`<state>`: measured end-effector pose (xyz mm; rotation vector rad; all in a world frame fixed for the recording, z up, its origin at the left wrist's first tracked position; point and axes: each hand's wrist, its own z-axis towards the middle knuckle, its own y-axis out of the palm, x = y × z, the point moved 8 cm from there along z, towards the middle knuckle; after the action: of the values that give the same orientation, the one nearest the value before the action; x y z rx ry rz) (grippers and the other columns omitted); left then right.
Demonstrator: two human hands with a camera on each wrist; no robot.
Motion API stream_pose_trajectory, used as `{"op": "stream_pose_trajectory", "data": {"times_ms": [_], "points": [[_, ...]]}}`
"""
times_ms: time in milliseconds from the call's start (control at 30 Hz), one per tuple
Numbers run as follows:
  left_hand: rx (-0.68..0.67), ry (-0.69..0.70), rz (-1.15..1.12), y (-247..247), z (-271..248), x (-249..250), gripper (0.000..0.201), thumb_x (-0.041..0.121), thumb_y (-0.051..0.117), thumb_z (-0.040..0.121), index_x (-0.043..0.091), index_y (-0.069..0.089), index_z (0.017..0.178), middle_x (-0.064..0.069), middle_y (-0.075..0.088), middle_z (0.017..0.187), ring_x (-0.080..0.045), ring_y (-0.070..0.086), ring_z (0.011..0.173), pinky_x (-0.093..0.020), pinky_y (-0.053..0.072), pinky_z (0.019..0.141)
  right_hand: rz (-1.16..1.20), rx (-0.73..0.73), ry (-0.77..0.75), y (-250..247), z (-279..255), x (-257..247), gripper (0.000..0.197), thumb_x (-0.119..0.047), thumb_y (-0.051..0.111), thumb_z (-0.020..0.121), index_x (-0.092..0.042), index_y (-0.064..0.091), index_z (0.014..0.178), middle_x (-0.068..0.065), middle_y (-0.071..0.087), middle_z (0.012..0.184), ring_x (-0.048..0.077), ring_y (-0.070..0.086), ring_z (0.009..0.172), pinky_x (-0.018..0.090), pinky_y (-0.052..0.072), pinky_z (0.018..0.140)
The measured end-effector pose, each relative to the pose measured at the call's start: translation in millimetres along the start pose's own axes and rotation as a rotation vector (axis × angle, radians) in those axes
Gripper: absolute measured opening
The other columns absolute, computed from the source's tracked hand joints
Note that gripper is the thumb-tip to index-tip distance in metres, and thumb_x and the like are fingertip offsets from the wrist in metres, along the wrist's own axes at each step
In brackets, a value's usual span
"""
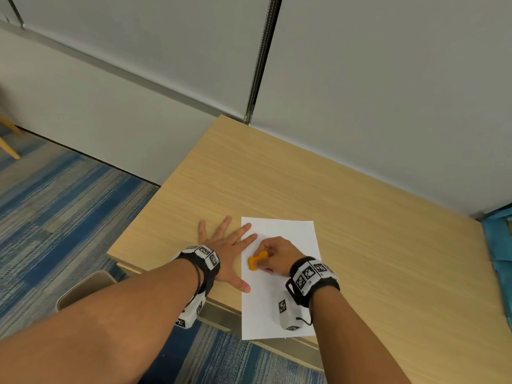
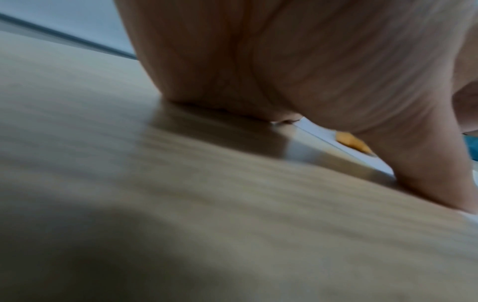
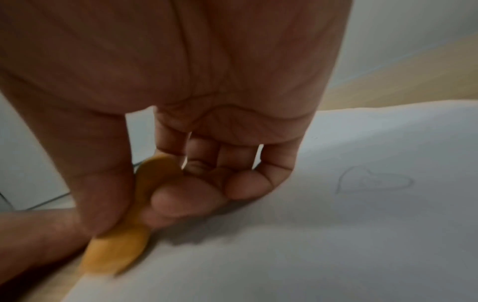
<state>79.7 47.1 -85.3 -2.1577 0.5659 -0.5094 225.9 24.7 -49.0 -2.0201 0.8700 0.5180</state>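
A white sheet of paper (image 1: 288, 286) lies on the wooden table (image 1: 332, 195), its near end hanging over the front edge. My left hand (image 1: 225, 245) lies flat with fingers spread, two fingertips and the thumb resting on the paper's left edge. My right hand (image 1: 273, 256) pinches a small orange eraser-like piece (image 1: 256, 261) between thumb and fingers and holds it down on the paper (image 3: 336, 235). The right wrist view shows the orange piece (image 3: 121, 235) blurred, and a faint pencilled heart outline (image 3: 375, 180) on the sheet. In the left wrist view the orange piece (image 2: 351, 142) peeks past my palm.
The table (image 2: 181, 183) stands against a grey wall (image 1: 388, 79). Blue striped carpet (image 1: 55, 203) lies to the left and below. A chair seat (image 1: 83, 289) shows under my left forearm. Something blue (image 1: 498, 245) sits at the table's right edge.
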Motion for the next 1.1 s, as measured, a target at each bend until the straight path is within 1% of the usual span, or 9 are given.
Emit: {"op": "stream_pose_trajectory", "data": {"times_ms": [100, 233, 267, 433, 600, 700, 767, 867, 1100], "points": [[-0.001, 0.005, -0.002, 0.4, 1.2, 0.6, 0.139, 0.103, 0.053, 0.049, 0.056, -0.031, 0.148, 0.026, -0.047, 0.154, -0.027, -0.05, 0.141, -0.083, -0.027, 0.096, 0.036, 0.379, -0.01, -22.2, -3.9, 5.6, 0.017, -0.032, 0.074, 0.089, -0.019, 0.063, 0.093, -0.006, 0.06, 0.075, 0.014, 0.057, 0.069, 0.024, 0.042, 0.059], [-0.011, -0.001, 0.01, 1.7, 1.6, -1.1, 0.139, 0.103, 0.054, 0.049, 0.055, -0.031, 0.149, 0.024, -0.048, 0.154, -0.028, -0.05, 0.142, -0.084, -0.024, 0.097, 0.013, -0.09, -0.011, 5.6, -5.4, 5.1, 0.017, -0.02, 0.081, 0.081, -0.013, 0.067, 0.088, -0.002, 0.059, 0.06, 0.011, 0.051, 0.05, 0.025, 0.043, 0.059], [-0.015, -0.002, 0.013, 2.2, 2.3, -1.6, 0.139, 0.103, 0.054, 0.05, 0.055, -0.031, 0.149, 0.023, -0.049, 0.154, -0.028, -0.05, 0.142, -0.084, -0.023, 0.097, 0.014, -0.094, -0.005, 5.2, -4.5, 7.2, 0.02, -0.021, 0.081, 0.08, -0.011, 0.068, 0.091, -0.001, 0.06, 0.059, 0.012, 0.051, 0.049, 0.026, 0.044, 0.059], [-0.019, 0.013, -0.051, -2.1, 4.6, -4.2, 0.132, 0.087, 0.066, 0.067, 0.053, -0.032, 0.149, 0.012, -0.054, 0.151, -0.023, -0.047, 0.143, -0.084, -0.019, 0.103, 0.455, 0.425, 0.094, -34.0, -3.2, 43.4, 0.021, -0.02, 0.078, 0.086, -0.013, 0.059, 0.088, 0.008, 0.064, 0.068, 0.018, 0.057, 0.052, 0.029, 0.048, 0.052], [0.041, -0.029, -0.177, -8.4, 8.8, -10.7, 0.097, 0.049, 0.06, 0.097, 0.055, -0.018, 0.155, 0.01, -0.046, 0.159, -0.014, -0.034, 0.151, -0.078, -0.014, 0.111, 0.823, 0.553, 0.19, -28.5, -14.9, 70.5, 0.017, -0.007, 0.07, 0.093, -0.009, 0.056, 0.084, 0.016, 0.064, 0.071, 0.023, 0.055, 0.052, 0.034, 0.05, 0.057], [0.118, 0.011, -0.177, -10.0, 10.5, -9.0, 0.062, 0.035, 0.042, 0.108, 0.062, 0.009, 0.153, 0.012, -0.039, 0.163, -0.016, -0.031, 0.153, -0.079, -0.011, 0.111, 0.979, 0.553, 0.218, -16.1, -22.6, 73.9, 0.019, -0.003, 0.072, 0.091, -0.008, 0.055, 0.082, 0.013, 0.06, 0.067, 0.022, 0.054, 0.05, 0.031, 0.05, 0.053], [0.138, 0.005, -0.164, -9.4, 10.7, -9.5, 0.055, 0.051, 0.039, 0.106, 0.063, 0.012, 0.152, 0.014, -0.037, 0.164, -0.017, -0.031, 0.154, -0.079, -0.012, 0.11, 0.904, 0.454, 0.233, -10.3, -25.3, 66.8, 0.018, -0.005, 0.073, 0.09, -0.008, 0.056, 0.086, 0.013, 0.061, 0.067, 0.021, 0.056, 0.049, 0.03, 0.052, 0.051], [0.081, -0.004, -0.106, -3.1, 13.3, -9.0, 0.093, 0.091, 0.046, 0.077, 0.066, -0.004, 0.151, 0.016, -0.045, 0.158, -0.018, -0.038, 0.149, -0.08, -0.017, 0.106, 0.793, 0.353, 0.212, -15.2, -21.9, 55.4, 0.021, -0.007, 0.077, 0.087, -0.009, 0.056, 0.087, 0.013, 0.063, 0.067, 0.021, 0.058, 0.049, 0.029, 0.052, 0.051], [0.03, -0.005, -0.059, -0.4, 13.1, -10.0, 0.109, 0.097, 0.052, 0.066, 0.071, -0.021, 0.143, 0.013, -0.052, 0.154, -0.023, -0.044, 0.146, -0.083, -0.015, 0.104, 0.565, 0.399, 0.193, -33.5, -1.4, 41.7, 0.027, -0.018, 0.08, 0.084, -0.012, 0.054, 0.086, 0.012, 0.069, 0.067, 0.022, 0.061, 0.053, 0.032, 0.053, 0.051]]}}
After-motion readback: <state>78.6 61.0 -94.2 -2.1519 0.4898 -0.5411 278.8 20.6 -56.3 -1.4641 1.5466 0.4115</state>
